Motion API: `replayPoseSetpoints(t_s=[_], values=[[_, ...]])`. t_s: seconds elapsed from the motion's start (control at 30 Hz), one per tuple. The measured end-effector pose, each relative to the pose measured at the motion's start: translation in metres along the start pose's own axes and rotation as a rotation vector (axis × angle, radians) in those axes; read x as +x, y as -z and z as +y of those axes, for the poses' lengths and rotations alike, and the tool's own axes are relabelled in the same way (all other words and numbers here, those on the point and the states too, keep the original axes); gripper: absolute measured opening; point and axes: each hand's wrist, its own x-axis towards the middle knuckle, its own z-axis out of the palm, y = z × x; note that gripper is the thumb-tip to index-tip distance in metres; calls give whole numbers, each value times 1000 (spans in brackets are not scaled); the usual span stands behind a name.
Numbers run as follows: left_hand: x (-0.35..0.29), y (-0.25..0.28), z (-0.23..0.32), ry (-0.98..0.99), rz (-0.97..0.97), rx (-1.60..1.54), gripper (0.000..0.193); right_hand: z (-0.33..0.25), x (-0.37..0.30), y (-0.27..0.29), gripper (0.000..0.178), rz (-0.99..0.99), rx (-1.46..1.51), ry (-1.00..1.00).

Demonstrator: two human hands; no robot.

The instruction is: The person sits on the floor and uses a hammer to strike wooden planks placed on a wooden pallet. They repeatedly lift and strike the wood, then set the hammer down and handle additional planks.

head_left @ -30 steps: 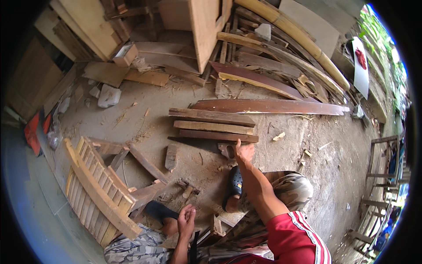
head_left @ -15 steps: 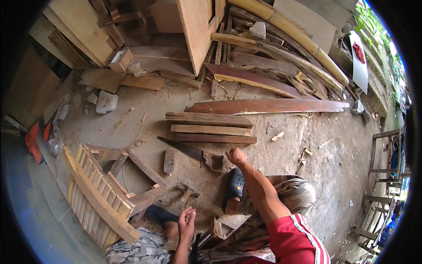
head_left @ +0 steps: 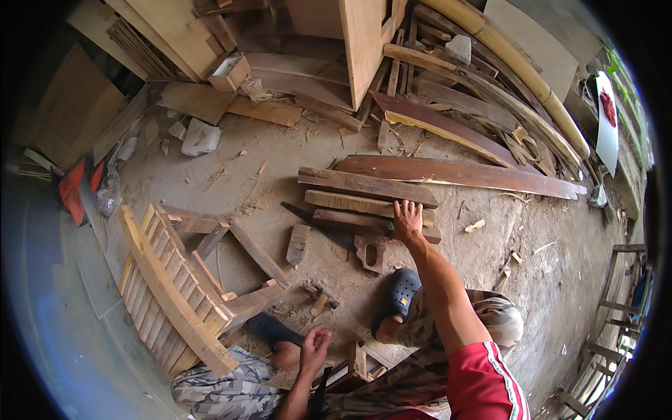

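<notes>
My right hand (head_left: 409,220) reaches across the right end of the nearest wooden board (head_left: 350,222), its fingers bent over the far edge and touching the middle board (head_left: 350,202). Beyond these lies a third, darker board (head_left: 364,185), roughly parallel. A handsaw (head_left: 371,253) rests on the ground on the near side, its blade partly hidden under the nearest board. My left hand (head_left: 316,348) is held near my left knee, fingers curled together, with nothing visible in them. Close to it on the ground lies a hammer (head_left: 320,301).
A slatted wooden frame (head_left: 175,287) stands at the left, beside a short wood block (head_left: 298,245). A long reddish-brown plank (head_left: 462,175) lies past the boards. Scrap lumber and a bamboo pole (head_left: 518,63) are piled at the far right; a pale stone (head_left: 201,138) sits far left.
My right hand has moved from above the saw handle onto the boards' right end. The nearest board has shifted slightly toward me over the saw blade. The whole view has swung a little left.
</notes>
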Motion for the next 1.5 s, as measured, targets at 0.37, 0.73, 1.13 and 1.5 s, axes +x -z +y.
replayPoseSetpoints(t_s=[0.37,0.73,1.13,1.5], values=[[-1,0,4,16,-2,78,38,-6,-5,-26,96,136,-51,138],[-5,-7,14,9,-15,87,38,9,-8,-29,75,175,303,223],[-4,-3,12,73,-6,100,37,-36,-23,-38,52,198,323,298],[-9,-12,31,-61,-61,62,39,-22,-1,40,53,-3,857,328]])
